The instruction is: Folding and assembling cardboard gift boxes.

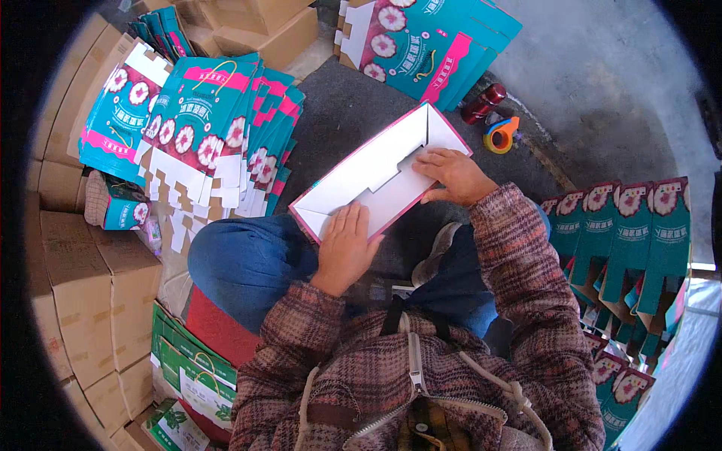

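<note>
A cardboard gift box (361, 174) rests tilted across my knees, its white inside facing up and a pink edge along its rim. Two interlocking flaps with a notched seam show on its inner panel. My left hand (347, 248) holds the near left end, fingers laid over the edge onto the white panel. At the right end my right hand (456, 177) grips the near edge, fingers reaching inside by the notch. The outer faces of the box are mostly hidden.
Flat teal and pink cartons (197, 124) lie in overlapping stacks at left, with more cartons (421, 49) at the far side. A tape roll (499, 137) and a dark red cylinder (483, 104) sit at right. Standing teal boxes (628, 240) line the right; brown cartons (83, 293) rise at left.
</note>
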A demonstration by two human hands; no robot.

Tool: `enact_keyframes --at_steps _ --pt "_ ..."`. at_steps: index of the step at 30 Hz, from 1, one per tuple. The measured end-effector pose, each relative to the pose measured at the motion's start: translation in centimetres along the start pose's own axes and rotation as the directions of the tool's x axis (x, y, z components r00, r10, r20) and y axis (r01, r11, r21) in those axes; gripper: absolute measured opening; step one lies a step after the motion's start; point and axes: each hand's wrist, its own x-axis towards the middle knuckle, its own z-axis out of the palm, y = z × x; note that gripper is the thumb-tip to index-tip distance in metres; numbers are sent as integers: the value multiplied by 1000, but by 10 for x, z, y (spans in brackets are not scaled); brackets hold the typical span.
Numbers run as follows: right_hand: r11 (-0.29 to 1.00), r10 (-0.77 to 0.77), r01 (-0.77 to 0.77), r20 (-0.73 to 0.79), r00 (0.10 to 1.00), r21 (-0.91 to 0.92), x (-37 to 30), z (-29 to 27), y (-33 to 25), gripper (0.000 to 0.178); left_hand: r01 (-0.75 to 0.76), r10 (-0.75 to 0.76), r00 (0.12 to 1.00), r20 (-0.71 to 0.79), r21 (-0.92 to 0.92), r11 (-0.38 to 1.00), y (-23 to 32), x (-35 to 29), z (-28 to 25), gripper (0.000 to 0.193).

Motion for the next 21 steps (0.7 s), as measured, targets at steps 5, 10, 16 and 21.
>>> enact_keyframes --at_steps 5,10,16,21 --pt "990 50 -32 -132 990 135 -2 -12 -13 56 6 -12 998 -55 -108 994 5 -8 -12 55" --pt "892 409 -244 -450 794 381 1 -18 9 44 190 -349 809 -473 -352 917 -26 -13 -29 52" --pt "398 808 -425 -91 582 813 11 5 60 57 295 -656 549 517 -855 -427 -102 -15 6 63" --pt "192 793 -604 241 560 773 20 -4 62 72 179 -552 597 582 -768 -615 -126 -15 46 49"
